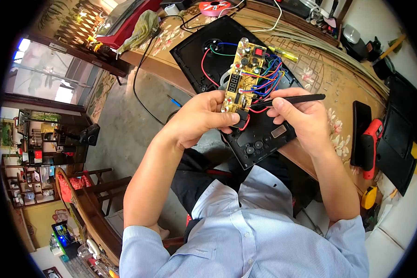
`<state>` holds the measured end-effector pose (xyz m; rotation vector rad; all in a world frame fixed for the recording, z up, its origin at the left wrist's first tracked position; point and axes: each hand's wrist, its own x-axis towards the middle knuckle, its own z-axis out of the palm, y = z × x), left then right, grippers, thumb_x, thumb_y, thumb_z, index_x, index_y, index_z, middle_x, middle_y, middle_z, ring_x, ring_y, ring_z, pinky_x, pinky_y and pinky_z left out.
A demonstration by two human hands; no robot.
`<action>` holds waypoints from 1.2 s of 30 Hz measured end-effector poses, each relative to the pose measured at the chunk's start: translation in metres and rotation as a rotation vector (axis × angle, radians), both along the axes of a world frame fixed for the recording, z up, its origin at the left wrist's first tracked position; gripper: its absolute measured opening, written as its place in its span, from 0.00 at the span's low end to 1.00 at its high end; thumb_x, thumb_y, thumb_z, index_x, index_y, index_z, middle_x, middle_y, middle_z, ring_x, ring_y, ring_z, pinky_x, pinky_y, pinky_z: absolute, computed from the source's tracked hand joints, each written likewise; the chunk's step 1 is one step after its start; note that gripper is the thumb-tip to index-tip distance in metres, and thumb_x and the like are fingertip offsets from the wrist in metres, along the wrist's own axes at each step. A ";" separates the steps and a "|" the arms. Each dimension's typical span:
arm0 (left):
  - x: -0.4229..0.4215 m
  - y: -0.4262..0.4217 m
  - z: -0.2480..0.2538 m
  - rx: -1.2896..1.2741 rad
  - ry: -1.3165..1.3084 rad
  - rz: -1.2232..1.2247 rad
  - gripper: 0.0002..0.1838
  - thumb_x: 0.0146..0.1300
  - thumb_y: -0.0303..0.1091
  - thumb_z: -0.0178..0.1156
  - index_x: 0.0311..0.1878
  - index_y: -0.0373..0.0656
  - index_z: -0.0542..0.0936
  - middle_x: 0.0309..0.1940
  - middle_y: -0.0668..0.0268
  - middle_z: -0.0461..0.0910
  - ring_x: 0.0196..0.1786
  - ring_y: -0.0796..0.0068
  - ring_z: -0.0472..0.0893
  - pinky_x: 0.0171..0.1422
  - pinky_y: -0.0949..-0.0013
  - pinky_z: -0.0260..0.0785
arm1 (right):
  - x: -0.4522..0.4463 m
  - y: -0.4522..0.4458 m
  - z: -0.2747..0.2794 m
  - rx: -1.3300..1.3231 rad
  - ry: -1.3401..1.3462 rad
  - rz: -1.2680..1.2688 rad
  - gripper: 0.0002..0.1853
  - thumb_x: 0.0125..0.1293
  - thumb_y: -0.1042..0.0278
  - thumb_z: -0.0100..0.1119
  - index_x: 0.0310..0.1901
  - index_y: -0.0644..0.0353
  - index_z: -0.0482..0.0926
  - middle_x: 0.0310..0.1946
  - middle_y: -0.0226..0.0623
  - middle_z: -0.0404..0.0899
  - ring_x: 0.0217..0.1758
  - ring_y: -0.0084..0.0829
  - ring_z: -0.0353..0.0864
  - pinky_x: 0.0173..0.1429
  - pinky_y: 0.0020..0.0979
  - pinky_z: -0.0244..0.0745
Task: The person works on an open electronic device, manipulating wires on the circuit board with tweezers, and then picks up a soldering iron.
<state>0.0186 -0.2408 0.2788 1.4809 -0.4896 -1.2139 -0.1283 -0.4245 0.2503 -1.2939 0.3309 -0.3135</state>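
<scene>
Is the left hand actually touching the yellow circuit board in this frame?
Touching. The head view shows the left hand holding the yellow circuit board, with its thumb laid over the board's lower end.

We see daylight at a bright framed opening, a grey floor, a flower-patterned table, a wooden chair with red cloth, crowded shelves and a pale wall.

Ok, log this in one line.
left hand: holds circuit board; right hand: holds black tool, tip by board; black casing: beneath board
</scene>
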 end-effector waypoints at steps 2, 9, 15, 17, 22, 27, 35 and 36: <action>-0.001 0.000 0.001 0.000 0.002 0.006 0.21 0.59 0.26 0.65 0.55 0.36 0.75 0.43 0.68 0.80 0.40 0.79 0.79 0.42 0.73 0.74 | 0.001 0.000 -0.001 -0.007 0.005 0.006 0.12 0.66 0.69 0.64 0.48 0.66 0.80 0.36 0.35 0.83 0.37 0.23 0.83 0.38 0.23 0.77; -0.001 -0.001 0.002 0.005 -0.011 0.003 0.22 0.59 0.27 0.65 0.56 0.35 0.75 0.43 0.68 0.80 0.41 0.79 0.79 0.42 0.73 0.74 | 0.001 0.000 -0.002 -0.031 0.018 0.006 0.13 0.66 0.68 0.63 0.48 0.66 0.80 0.37 0.36 0.83 0.37 0.23 0.83 0.38 0.22 0.76; 0.000 -0.002 0.002 0.061 -0.043 0.003 0.21 0.58 0.28 0.66 0.56 0.35 0.76 0.42 0.68 0.80 0.40 0.79 0.79 0.42 0.73 0.74 | 0.002 -0.001 -0.005 -0.033 0.044 0.004 0.13 0.67 0.67 0.63 0.48 0.66 0.80 0.37 0.36 0.84 0.36 0.23 0.83 0.37 0.21 0.76; 0.001 -0.001 0.000 0.058 -0.037 -0.002 0.21 0.58 0.28 0.66 0.56 0.34 0.76 0.42 0.68 0.80 0.40 0.79 0.79 0.42 0.73 0.74 | 0.001 -0.001 -0.005 -0.035 0.059 0.006 0.14 0.67 0.66 0.63 0.48 0.66 0.80 0.37 0.37 0.84 0.36 0.23 0.83 0.37 0.21 0.76; 0.002 -0.001 0.000 0.045 -0.031 -0.005 0.21 0.58 0.28 0.66 0.56 0.34 0.76 0.40 0.68 0.81 0.39 0.80 0.79 0.41 0.73 0.74 | 0.005 -0.001 -0.002 -0.017 0.076 -0.006 0.15 0.66 0.64 0.64 0.48 0.67 0.80 0.37 0.39 0.84 0.36 0.24 0.83 0.37 0.21 0.75; 0.002 -0.002 0.000 0.058 -0.049 -0.012 0.21 0.58 0.28 0.66 0.55 0.35 0.76 0.40 0.69 0.80 0.39 0.80 0.79 0.41 0.73 0.75 | 0.006 -0.002 -0.002 0.039 0.083 -0.015 0.15 0.66 0.63 0.64 0.47 0.67 0.79 0.37 0.41 0.84 0.35 0.26 0.83 0.36 0.23 0.75; 0.002 -0.002 -0.001 0.040 -0.048 -0.006 0.21 0.58 0.28 0.66 0.55 0.36 0.76 0.41 0.69 0.80 0.40 0.80 0.79 0.42 0.73 0.75 | 0.007 -0.003 -0.002 0.053 0.086 -0.020 0.15 0.66 0.62 0.64 0.46 0.67 0.80 0.37 0.41 0.84 0.35 0.26 0.83 0.36 0.23 0.75; 0.003 -0.002 -0.002 0.058 -0.049 -0.005 0.21 0.58 0.28 0.66 0.55 0.36 0.76 0.41 0.69 0.80 0.40 0.80 0.79 0.42 0.73 0.75 | 0.007 -0.003 -0.002 0.058 0.088 -0.018 0.16 0.66 0.62 0.64 0.46 0.66 0.80 0.37 0.41 0.84 0.35 0.26 0.83 0.36 0.23 0.75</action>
